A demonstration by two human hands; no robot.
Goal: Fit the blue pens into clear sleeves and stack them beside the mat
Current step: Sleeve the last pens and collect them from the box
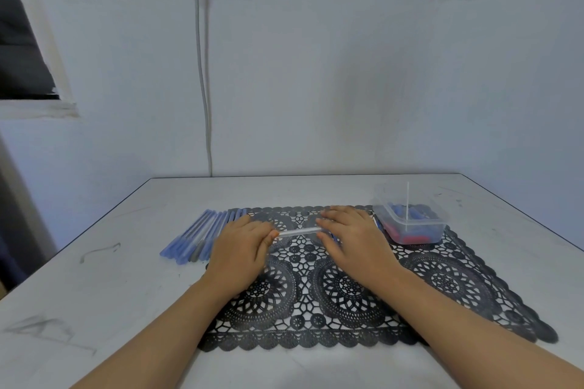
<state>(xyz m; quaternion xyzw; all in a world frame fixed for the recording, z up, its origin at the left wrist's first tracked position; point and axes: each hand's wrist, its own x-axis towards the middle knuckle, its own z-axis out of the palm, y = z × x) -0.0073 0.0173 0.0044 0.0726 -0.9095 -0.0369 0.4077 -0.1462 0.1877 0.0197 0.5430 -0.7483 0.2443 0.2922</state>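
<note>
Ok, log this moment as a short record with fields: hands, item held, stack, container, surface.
hands: left hand and right hand, both over the black lace mat
item held: clear sleeve, held between both hands
stack: sleeved blue pens at the mat's left edge
container: clear tub, blue and red parts inside
surface: white table

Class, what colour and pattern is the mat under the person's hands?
Black, with an openwork lace pattern of round medallions and a scalloped edge; the mat shows in the head view.

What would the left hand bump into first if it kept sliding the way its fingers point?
The left hand points up and rightward along the clear sleeve it holds, so it would probably meet the right hand at the other end first.
</note>
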